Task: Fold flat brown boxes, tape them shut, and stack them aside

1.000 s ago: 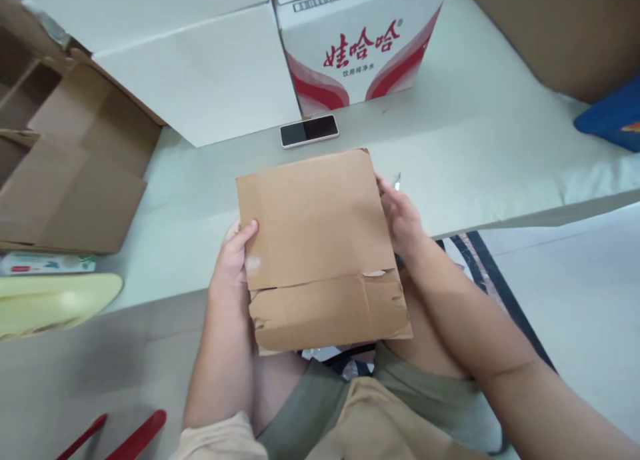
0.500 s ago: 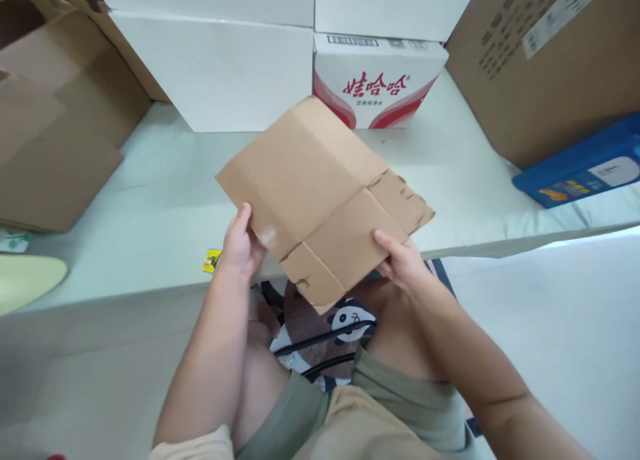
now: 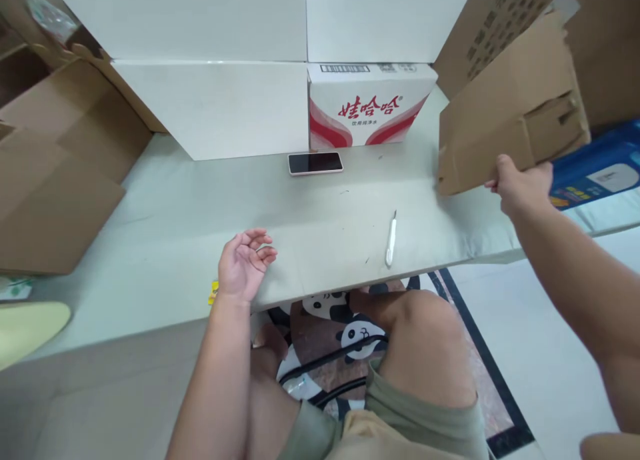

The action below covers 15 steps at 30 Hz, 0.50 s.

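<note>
My right hand (image 3: 525, 185) grips the lower edge of a flattened brown cardboard box (image 3: 500, 110) at the right of the table, in front of a large carton and beside a blue container. Palm partly up and fingers loosely curled apart, my left hand (image 3: 246, 263) holds nothing near the table's front edge. A small yellow packet (image 3: 213, 292) lies by its wrist. On the tabletop between the hands is a slim white pen-shaped tool (image 3: 391, 240) with a thin dark tip. Farther back, a phone (image 3: 315, 163) lies with its dark screen up.
White panels (image 3: 210, 110) and a white carton with red print (image 3: 370, 113) stand along the back. Brown cardboard boxes (image 3: 60, 173) fill the left. The blue container (image 3: 595, 173) and a large brown carton (image 3: 493, 37) are at the right. A pale green rounded object (image 3: 33, 327) sits front left.
The flattened box has moved from the middle to the right in my right hand. My left hand has let go of it. The phone and white tool now show.
</note>
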Motion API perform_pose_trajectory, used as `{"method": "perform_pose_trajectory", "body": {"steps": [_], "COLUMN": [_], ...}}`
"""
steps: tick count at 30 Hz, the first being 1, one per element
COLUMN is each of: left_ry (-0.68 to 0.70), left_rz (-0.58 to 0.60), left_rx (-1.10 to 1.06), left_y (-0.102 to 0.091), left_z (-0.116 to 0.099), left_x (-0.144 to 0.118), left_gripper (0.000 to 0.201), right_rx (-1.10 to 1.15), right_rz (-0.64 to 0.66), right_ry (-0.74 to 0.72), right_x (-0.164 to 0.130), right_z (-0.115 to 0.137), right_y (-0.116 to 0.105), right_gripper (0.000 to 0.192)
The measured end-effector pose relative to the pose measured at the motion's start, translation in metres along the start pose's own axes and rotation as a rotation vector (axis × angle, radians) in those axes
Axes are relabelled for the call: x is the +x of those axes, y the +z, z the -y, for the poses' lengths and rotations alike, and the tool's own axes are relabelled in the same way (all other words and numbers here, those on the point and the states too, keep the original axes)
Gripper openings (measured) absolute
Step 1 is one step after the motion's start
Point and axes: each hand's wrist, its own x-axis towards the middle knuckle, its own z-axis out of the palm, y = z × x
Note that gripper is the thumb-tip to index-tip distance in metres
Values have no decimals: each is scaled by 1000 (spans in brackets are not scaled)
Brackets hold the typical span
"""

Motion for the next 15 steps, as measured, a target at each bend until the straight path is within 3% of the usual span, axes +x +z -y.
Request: {"method": "perform_pose_trajectory", "body": {"steps": [8, 12, 15], "left_ry": [12, 8, 34], "left_rz": [70, 81, 70], "left_rx": [-52, -66, -106], "left_y": [-13, -29, -34], "left_z": [0, -8, -13], "left_x": [19, 28, 31], "left_gripper": [35, 40, 42], "right_rx": [-292, -346, -385], "right_rz": [103, 210, 271], "right_ry": [-148, -254, -331], "right_x": [84, 104, 107], "right_z": [49, 62, 60], "right_y": [114, 148, 157], "right_gripper": [42, 35, 39]}}
